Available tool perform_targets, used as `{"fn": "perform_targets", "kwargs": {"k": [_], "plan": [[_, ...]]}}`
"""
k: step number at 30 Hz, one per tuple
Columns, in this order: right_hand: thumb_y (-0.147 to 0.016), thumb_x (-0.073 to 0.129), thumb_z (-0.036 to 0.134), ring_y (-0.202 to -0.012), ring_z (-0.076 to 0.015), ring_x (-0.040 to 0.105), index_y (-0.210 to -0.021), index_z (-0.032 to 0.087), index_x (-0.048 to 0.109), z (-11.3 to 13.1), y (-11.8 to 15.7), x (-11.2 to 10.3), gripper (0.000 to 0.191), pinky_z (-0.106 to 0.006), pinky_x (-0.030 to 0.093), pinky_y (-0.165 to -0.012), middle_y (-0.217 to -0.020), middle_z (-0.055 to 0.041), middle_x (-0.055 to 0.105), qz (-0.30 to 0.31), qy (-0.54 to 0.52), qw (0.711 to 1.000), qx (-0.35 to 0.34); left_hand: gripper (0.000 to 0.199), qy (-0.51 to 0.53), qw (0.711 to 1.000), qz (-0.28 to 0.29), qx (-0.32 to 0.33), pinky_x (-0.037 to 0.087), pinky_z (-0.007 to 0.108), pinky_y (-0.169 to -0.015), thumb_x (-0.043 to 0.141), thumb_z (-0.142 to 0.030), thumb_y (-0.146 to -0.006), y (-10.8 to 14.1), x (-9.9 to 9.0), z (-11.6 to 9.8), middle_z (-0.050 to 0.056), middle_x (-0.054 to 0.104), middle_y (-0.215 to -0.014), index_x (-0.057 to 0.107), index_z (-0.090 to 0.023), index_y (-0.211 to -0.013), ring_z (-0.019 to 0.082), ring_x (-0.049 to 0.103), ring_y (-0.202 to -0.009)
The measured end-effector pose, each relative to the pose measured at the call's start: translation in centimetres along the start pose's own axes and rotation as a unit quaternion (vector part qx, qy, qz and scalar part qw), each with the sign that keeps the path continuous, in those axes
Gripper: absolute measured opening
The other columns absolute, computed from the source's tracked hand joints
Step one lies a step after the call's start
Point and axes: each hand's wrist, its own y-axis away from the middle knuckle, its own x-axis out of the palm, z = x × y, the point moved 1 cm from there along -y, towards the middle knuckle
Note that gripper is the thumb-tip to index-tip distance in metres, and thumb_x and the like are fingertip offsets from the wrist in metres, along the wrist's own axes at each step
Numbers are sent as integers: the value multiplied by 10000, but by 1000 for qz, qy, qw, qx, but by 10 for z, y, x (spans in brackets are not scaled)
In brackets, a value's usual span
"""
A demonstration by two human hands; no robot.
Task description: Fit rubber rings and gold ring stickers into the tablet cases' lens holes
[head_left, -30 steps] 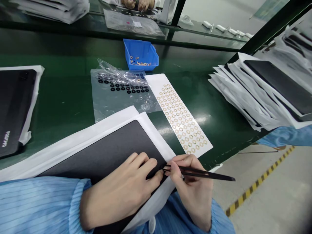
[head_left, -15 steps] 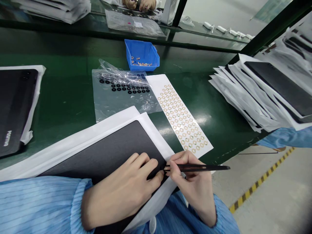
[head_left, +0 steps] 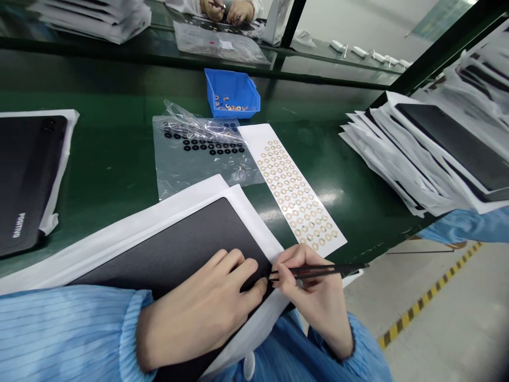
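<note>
My right hand point(head_left: 312, 284) pinches black tweezers point(head_left: 348, 268), whose tips reach the right corner of a dark panel point(head_left: 191, 233). On that panel rests my left hand point(head_left: 209, 302), its fingers curled and pressed together near the same corner; anything under the fingertips is hidden. White wrapping point(head_left: 256, 220) lies beneath the panel. Just beyond, a white sheet point(head_left: 334, 243) carries rows of small gold-coloured rings. To its left, black rings point(head_left: 186, 148) sit on a clear plastic bag point(head_left: 170, 178).
A blue bin point(head_left: 234, 87) with small ring pieces stands behind the bag. Another dark device point(head_left: 27, 175) lies at the left. Wrapped panels point(head_left: 405, 154) are stacked at the right. Another person's hands point(head_left: 238, 11) show across the bench.
The tweezers' rear end has swung slightly away from me and the two arms look further apart. My left hand stays at the corner. The view has shifted a little.
</note>
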Motion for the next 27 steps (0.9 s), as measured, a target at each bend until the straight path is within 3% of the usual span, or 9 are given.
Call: {"fn": "perform_targets", "kwargs": {"k": [4, 12, 21, 27], "plan": [[-792, 618, 123, -509, -117, 621, -671, 191, 558, 3, -2, -2, 151, -206, 538, -461, -660, 10, 611, -9, -31, 999, 4, 217, 4, 1000, -2, -1, 417, 327, -627, 488, -112, -880, 0, 0, -1, 85, 562, -902, 600, -115, -1065, 223, 492, -764], [-809, 655, 143, -610, -144, 645, -754, 190, 627, 3, -5, -7, 78, -220, 543, -516, -668, -14, 651, -7, 4, 997, -76, 201, -2, 1000, 1, -2, 409, 316, -644, 481, -139, -907, 0, -3, 0, 74, 547, -903, 580, -126, -1082, 211, 487, -775], [-827, 656, 160, -562, -136, 619, -780, 192, 614, -4, 0, -5, 70, -240, 515, -480, -711, -20, 651, 11, -19, 998, -51, 205, -2, 1000, 16, 4, 403, 325, -643, 489, -134, -897, -1, -1, 0, 90, 548, -906, 580, -118, -1080, 221, 480, -774], [-877, 603, 189, -507, -110, 603, -765, 190, 609, -3, 0, -1, 112, -219, 520, -453, -696, -1, 613, -32, -95, 993, -55, 181, 26, 999, 11, 23, 391, 311, -644, 460, -119, -910, 1, -4, 0, 67, 551, -878, 600, -130, -1024, 205, 469, -758]]}}
